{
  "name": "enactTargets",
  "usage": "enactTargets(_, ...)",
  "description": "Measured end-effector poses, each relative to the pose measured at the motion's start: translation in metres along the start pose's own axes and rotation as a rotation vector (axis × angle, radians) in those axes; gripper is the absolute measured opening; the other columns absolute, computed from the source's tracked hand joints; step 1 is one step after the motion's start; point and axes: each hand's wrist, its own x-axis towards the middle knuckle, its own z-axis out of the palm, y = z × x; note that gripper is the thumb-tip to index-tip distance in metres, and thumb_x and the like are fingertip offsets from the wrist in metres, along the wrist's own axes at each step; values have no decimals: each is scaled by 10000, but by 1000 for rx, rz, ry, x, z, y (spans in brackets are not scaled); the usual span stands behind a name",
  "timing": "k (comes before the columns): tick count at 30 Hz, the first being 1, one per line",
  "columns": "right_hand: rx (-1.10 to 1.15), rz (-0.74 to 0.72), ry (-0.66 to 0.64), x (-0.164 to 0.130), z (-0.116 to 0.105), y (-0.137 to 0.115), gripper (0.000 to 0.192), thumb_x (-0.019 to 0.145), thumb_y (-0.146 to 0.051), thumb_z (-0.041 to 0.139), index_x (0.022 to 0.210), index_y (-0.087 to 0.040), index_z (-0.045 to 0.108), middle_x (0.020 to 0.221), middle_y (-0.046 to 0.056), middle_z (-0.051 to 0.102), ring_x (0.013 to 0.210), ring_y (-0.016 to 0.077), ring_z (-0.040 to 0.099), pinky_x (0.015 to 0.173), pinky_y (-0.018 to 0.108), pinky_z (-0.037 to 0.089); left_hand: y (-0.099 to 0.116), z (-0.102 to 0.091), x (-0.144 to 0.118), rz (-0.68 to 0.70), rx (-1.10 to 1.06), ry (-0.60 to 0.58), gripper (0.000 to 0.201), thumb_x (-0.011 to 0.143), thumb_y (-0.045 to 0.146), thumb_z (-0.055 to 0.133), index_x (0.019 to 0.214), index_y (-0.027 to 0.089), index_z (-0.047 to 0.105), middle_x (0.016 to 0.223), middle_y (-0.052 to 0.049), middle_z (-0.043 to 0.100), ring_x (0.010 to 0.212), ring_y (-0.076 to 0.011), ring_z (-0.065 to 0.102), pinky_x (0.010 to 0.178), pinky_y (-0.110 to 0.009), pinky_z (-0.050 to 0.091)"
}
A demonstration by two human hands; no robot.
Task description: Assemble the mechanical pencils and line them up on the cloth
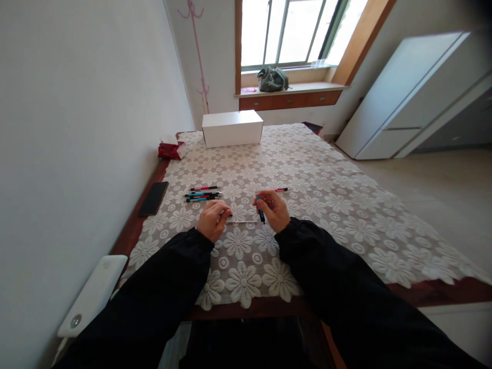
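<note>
My right hand [273, 209] is closed around a teal and black pen barrel [261, 211], which tilts with its dark end downward. My left hand [213, 219] is pinched, and a small dark piece [231, 215] shows at its fingertips; its kind is too small to make out. A thin pale pen refill [244, 221] stretches between the hands, close to the cloth; whether the left fingers touch it I cannot tell. Beyond my left hand, several red, teal and black pens [203, 196] lie side by side. Partly hidden behind my right hand is a red pen [283, 189].
A white lace tablecloth [238, 279] covers the wooden table. At its far end stands a white box [232, 130], with a red tissue pack [171, 150] to the left. A dark phone [154, 199] lies along the left edge, and a white device [94, 292] is nearer me.
</note>
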Motion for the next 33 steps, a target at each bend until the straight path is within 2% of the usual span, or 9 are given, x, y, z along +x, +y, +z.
enactTargets(2, -20, 2, -6, -1, 0, 0, 302, 910, -490, 650, 1056, -241, 561, 780, -5, 695, 610, 135, 615, 582, 280, 516, -1, -1, 0, -32, 42, 23, 349, 1032, 352, 429, 778, 204, 618, 828, -71, 667, 902, -213, 622, 829, -370, 523)
enactTargets(5, -79, -33, -12, -3, -1, -5, 297, 929, -459, 619, 1120, -242, 552, 802, 0, 717, 632, 141, 633, 621, 293, 528, -2, -2, 0, -24, 88, 18, 428, 1042, 388, 393, 684, 215, 553, 703, -46, 594, 792, -198, 590, 751, -351, 503)
enactTargets(9, -234, -103, -26, -5, -3, -12, 202, 937, -399, 594, 1037, -223, 592, 788, 15, 738, 693, 159, 677, 666, 302, 515, -4, -2, -1, 18, 78, -33, 486, 1036, 420, 436, 607, 217, 538, 610, -26, 567, 741, -188, 564, 749, -349, 496)
enactTargets(14, -286, -142, -30, -5, -2, -16, 159, 942, -363, 574, 1013, -223, 600, 767, 19, 746, 677, 164, 675, 658, 307, 499, -4, 1, 0, 42, 4, -72, 318, 1010, 343, 513, 780, 220, 695, 859, -50, 730, 919, -209, 624, 891, -391, 516)
enactTargets(17, -301, -159, -23, -5, -3, -14, 153, 954, -332, 560, 1053, -222, 598, 786, 22, 752, 689, 166, 674, 674, 311, 504, -4, 2, 0, 80, 17, -134, 144, 946, 312, 626, 916, 237, 745, 994, -50, 752, 1036, -232, 626, 988, -436, 499)
enactTargets(19, -357, -199, -40, -5, -4, -12, 137, 965, -315, 543, 1044, -226, 609, 795, 26, 753, 712, 174, 672, 700, 322, 512, -6, 3, -1, 106, 58, -188, 116, 912, 315, 674, 955, 253, 762, 1033, -48, 750, 1089, -249, 615, 1016, -463, 487)
enactTargets(24, -566, -313, -120, -6, -6, -8, 148, 984, -295, 535, 1073, -240, 640, 901, 51, 749, 860, 214, 674, 884, 385, 504, -10, 4, -2, 112, 146, -259, 125, 877, 342, 726, 968, 277, 781, 1107, -47, 738, 1151, -272, 588, 1022, -491, 480)
enactTargets(28, -640, -339, -143, -6, -7, -5, 180, 1001, -283, 526, 1123, -235, 650, 934, 59, 744, 876, 219, 663, 894, 373, 490, -11, 6, -2, 83, 149, -271, 85, 878, 340, 730, 899, 271, 774, 1087, -37, 740, 1141, -265, 588, 1019, -486, 475)
enactTargets(33, -758, -302, -184, -2, -10, 8, 142, 991, -237, 535, 1030, -227, 672, 968, 66, 734, 912, 223, 656, 881, 351, 475, -8, 5, 0, 75, 133, -302, 88, 908, 313, 692, 872, 252, 745, 1060, -29, 743, 1104, -240, 603, 1009, -456, 480)
